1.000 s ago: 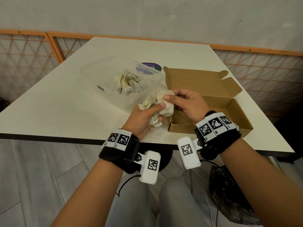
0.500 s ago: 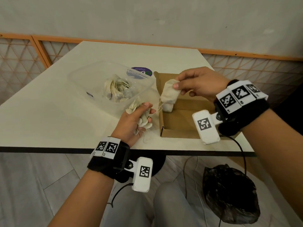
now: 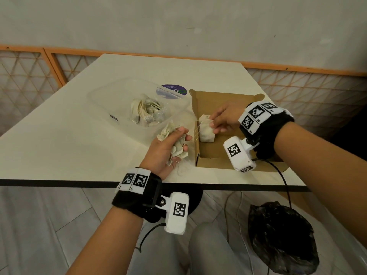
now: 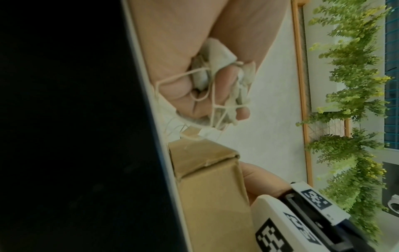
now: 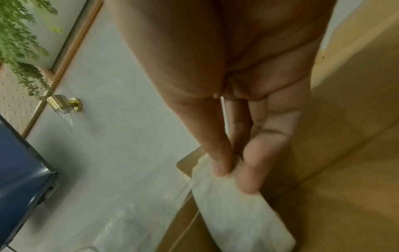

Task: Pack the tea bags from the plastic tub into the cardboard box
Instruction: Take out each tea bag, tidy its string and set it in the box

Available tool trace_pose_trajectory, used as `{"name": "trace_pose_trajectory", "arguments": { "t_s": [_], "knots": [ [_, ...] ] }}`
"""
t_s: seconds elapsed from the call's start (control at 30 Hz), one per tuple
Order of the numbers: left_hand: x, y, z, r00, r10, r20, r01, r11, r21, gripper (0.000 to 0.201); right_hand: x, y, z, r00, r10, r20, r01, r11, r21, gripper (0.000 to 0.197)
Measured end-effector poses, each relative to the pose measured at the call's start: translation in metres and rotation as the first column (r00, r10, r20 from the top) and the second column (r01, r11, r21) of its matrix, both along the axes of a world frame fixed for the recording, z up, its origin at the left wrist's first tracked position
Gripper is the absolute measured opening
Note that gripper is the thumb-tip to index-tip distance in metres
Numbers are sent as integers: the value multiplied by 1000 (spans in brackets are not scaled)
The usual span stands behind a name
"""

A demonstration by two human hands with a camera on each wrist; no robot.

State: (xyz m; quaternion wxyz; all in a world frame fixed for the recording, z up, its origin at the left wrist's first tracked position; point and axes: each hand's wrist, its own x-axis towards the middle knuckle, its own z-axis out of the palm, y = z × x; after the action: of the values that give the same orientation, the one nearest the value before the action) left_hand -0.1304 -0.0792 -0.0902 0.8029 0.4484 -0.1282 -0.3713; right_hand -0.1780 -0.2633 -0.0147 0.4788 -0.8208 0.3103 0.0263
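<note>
The open cardboard box (image 3: 210,161) sits on the white table (image 3: 79,143), right of the clear plastic tub (image 3: 111,100), which holds a heap of tea bags (image 3: 146,113). My right hand (image 3: 222,121) is inside the box and pinches one pale tea bag (image 3: 206,132) by its top; the bag's lower end reaches the box floor at the left wall. In the right wrist view thumb and fingers (image 5: 250,179) pinch that bag (image 5: 235,218). My left hand (image 3: 168,147) rests on the table left of the box, gripping a bunch of tea bags (image 3: 174,143) with tangled strings (image 4: 202,102).
A purple round lid or label (image 3: 171,91) lies behind the tub. The box's lid flaps (image 3: 228,98) stand open at the back. The table's front edge (image 3: 59,183) runs just below my left wrist. A black plastic bag (image 3: 282,241) lies on the floor at right.
My right hand has come down from above the box's left wall into the box, lowering the single tea bag to the floor. The left hand has stayed put with its bunch.
</note>
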Motion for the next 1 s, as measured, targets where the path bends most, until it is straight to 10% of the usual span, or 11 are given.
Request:
{"name": "trace_pose_trajectory", "arguments": {
  "t_s": [0.27, 0.6, 1.0],
  "knots": [
    [0, 0, 1, 1000, -12, -12, 12, 1000, -14, 13, -9, -3, -5, 987, -87, 136, 87, 996, 11, 20],
    [2, -1, -2, 999, -23, -31, 23, 1000, 2, 13, -26, 0, -35, 995, -95, -35, 101, 964, 245, 7],
    [4, -2, -3, 999, -30, -33, 30, 999, 11, 13, -21, 7, -43, 997, -76, 5, 76, 996, 37, 20]
  ]
}}
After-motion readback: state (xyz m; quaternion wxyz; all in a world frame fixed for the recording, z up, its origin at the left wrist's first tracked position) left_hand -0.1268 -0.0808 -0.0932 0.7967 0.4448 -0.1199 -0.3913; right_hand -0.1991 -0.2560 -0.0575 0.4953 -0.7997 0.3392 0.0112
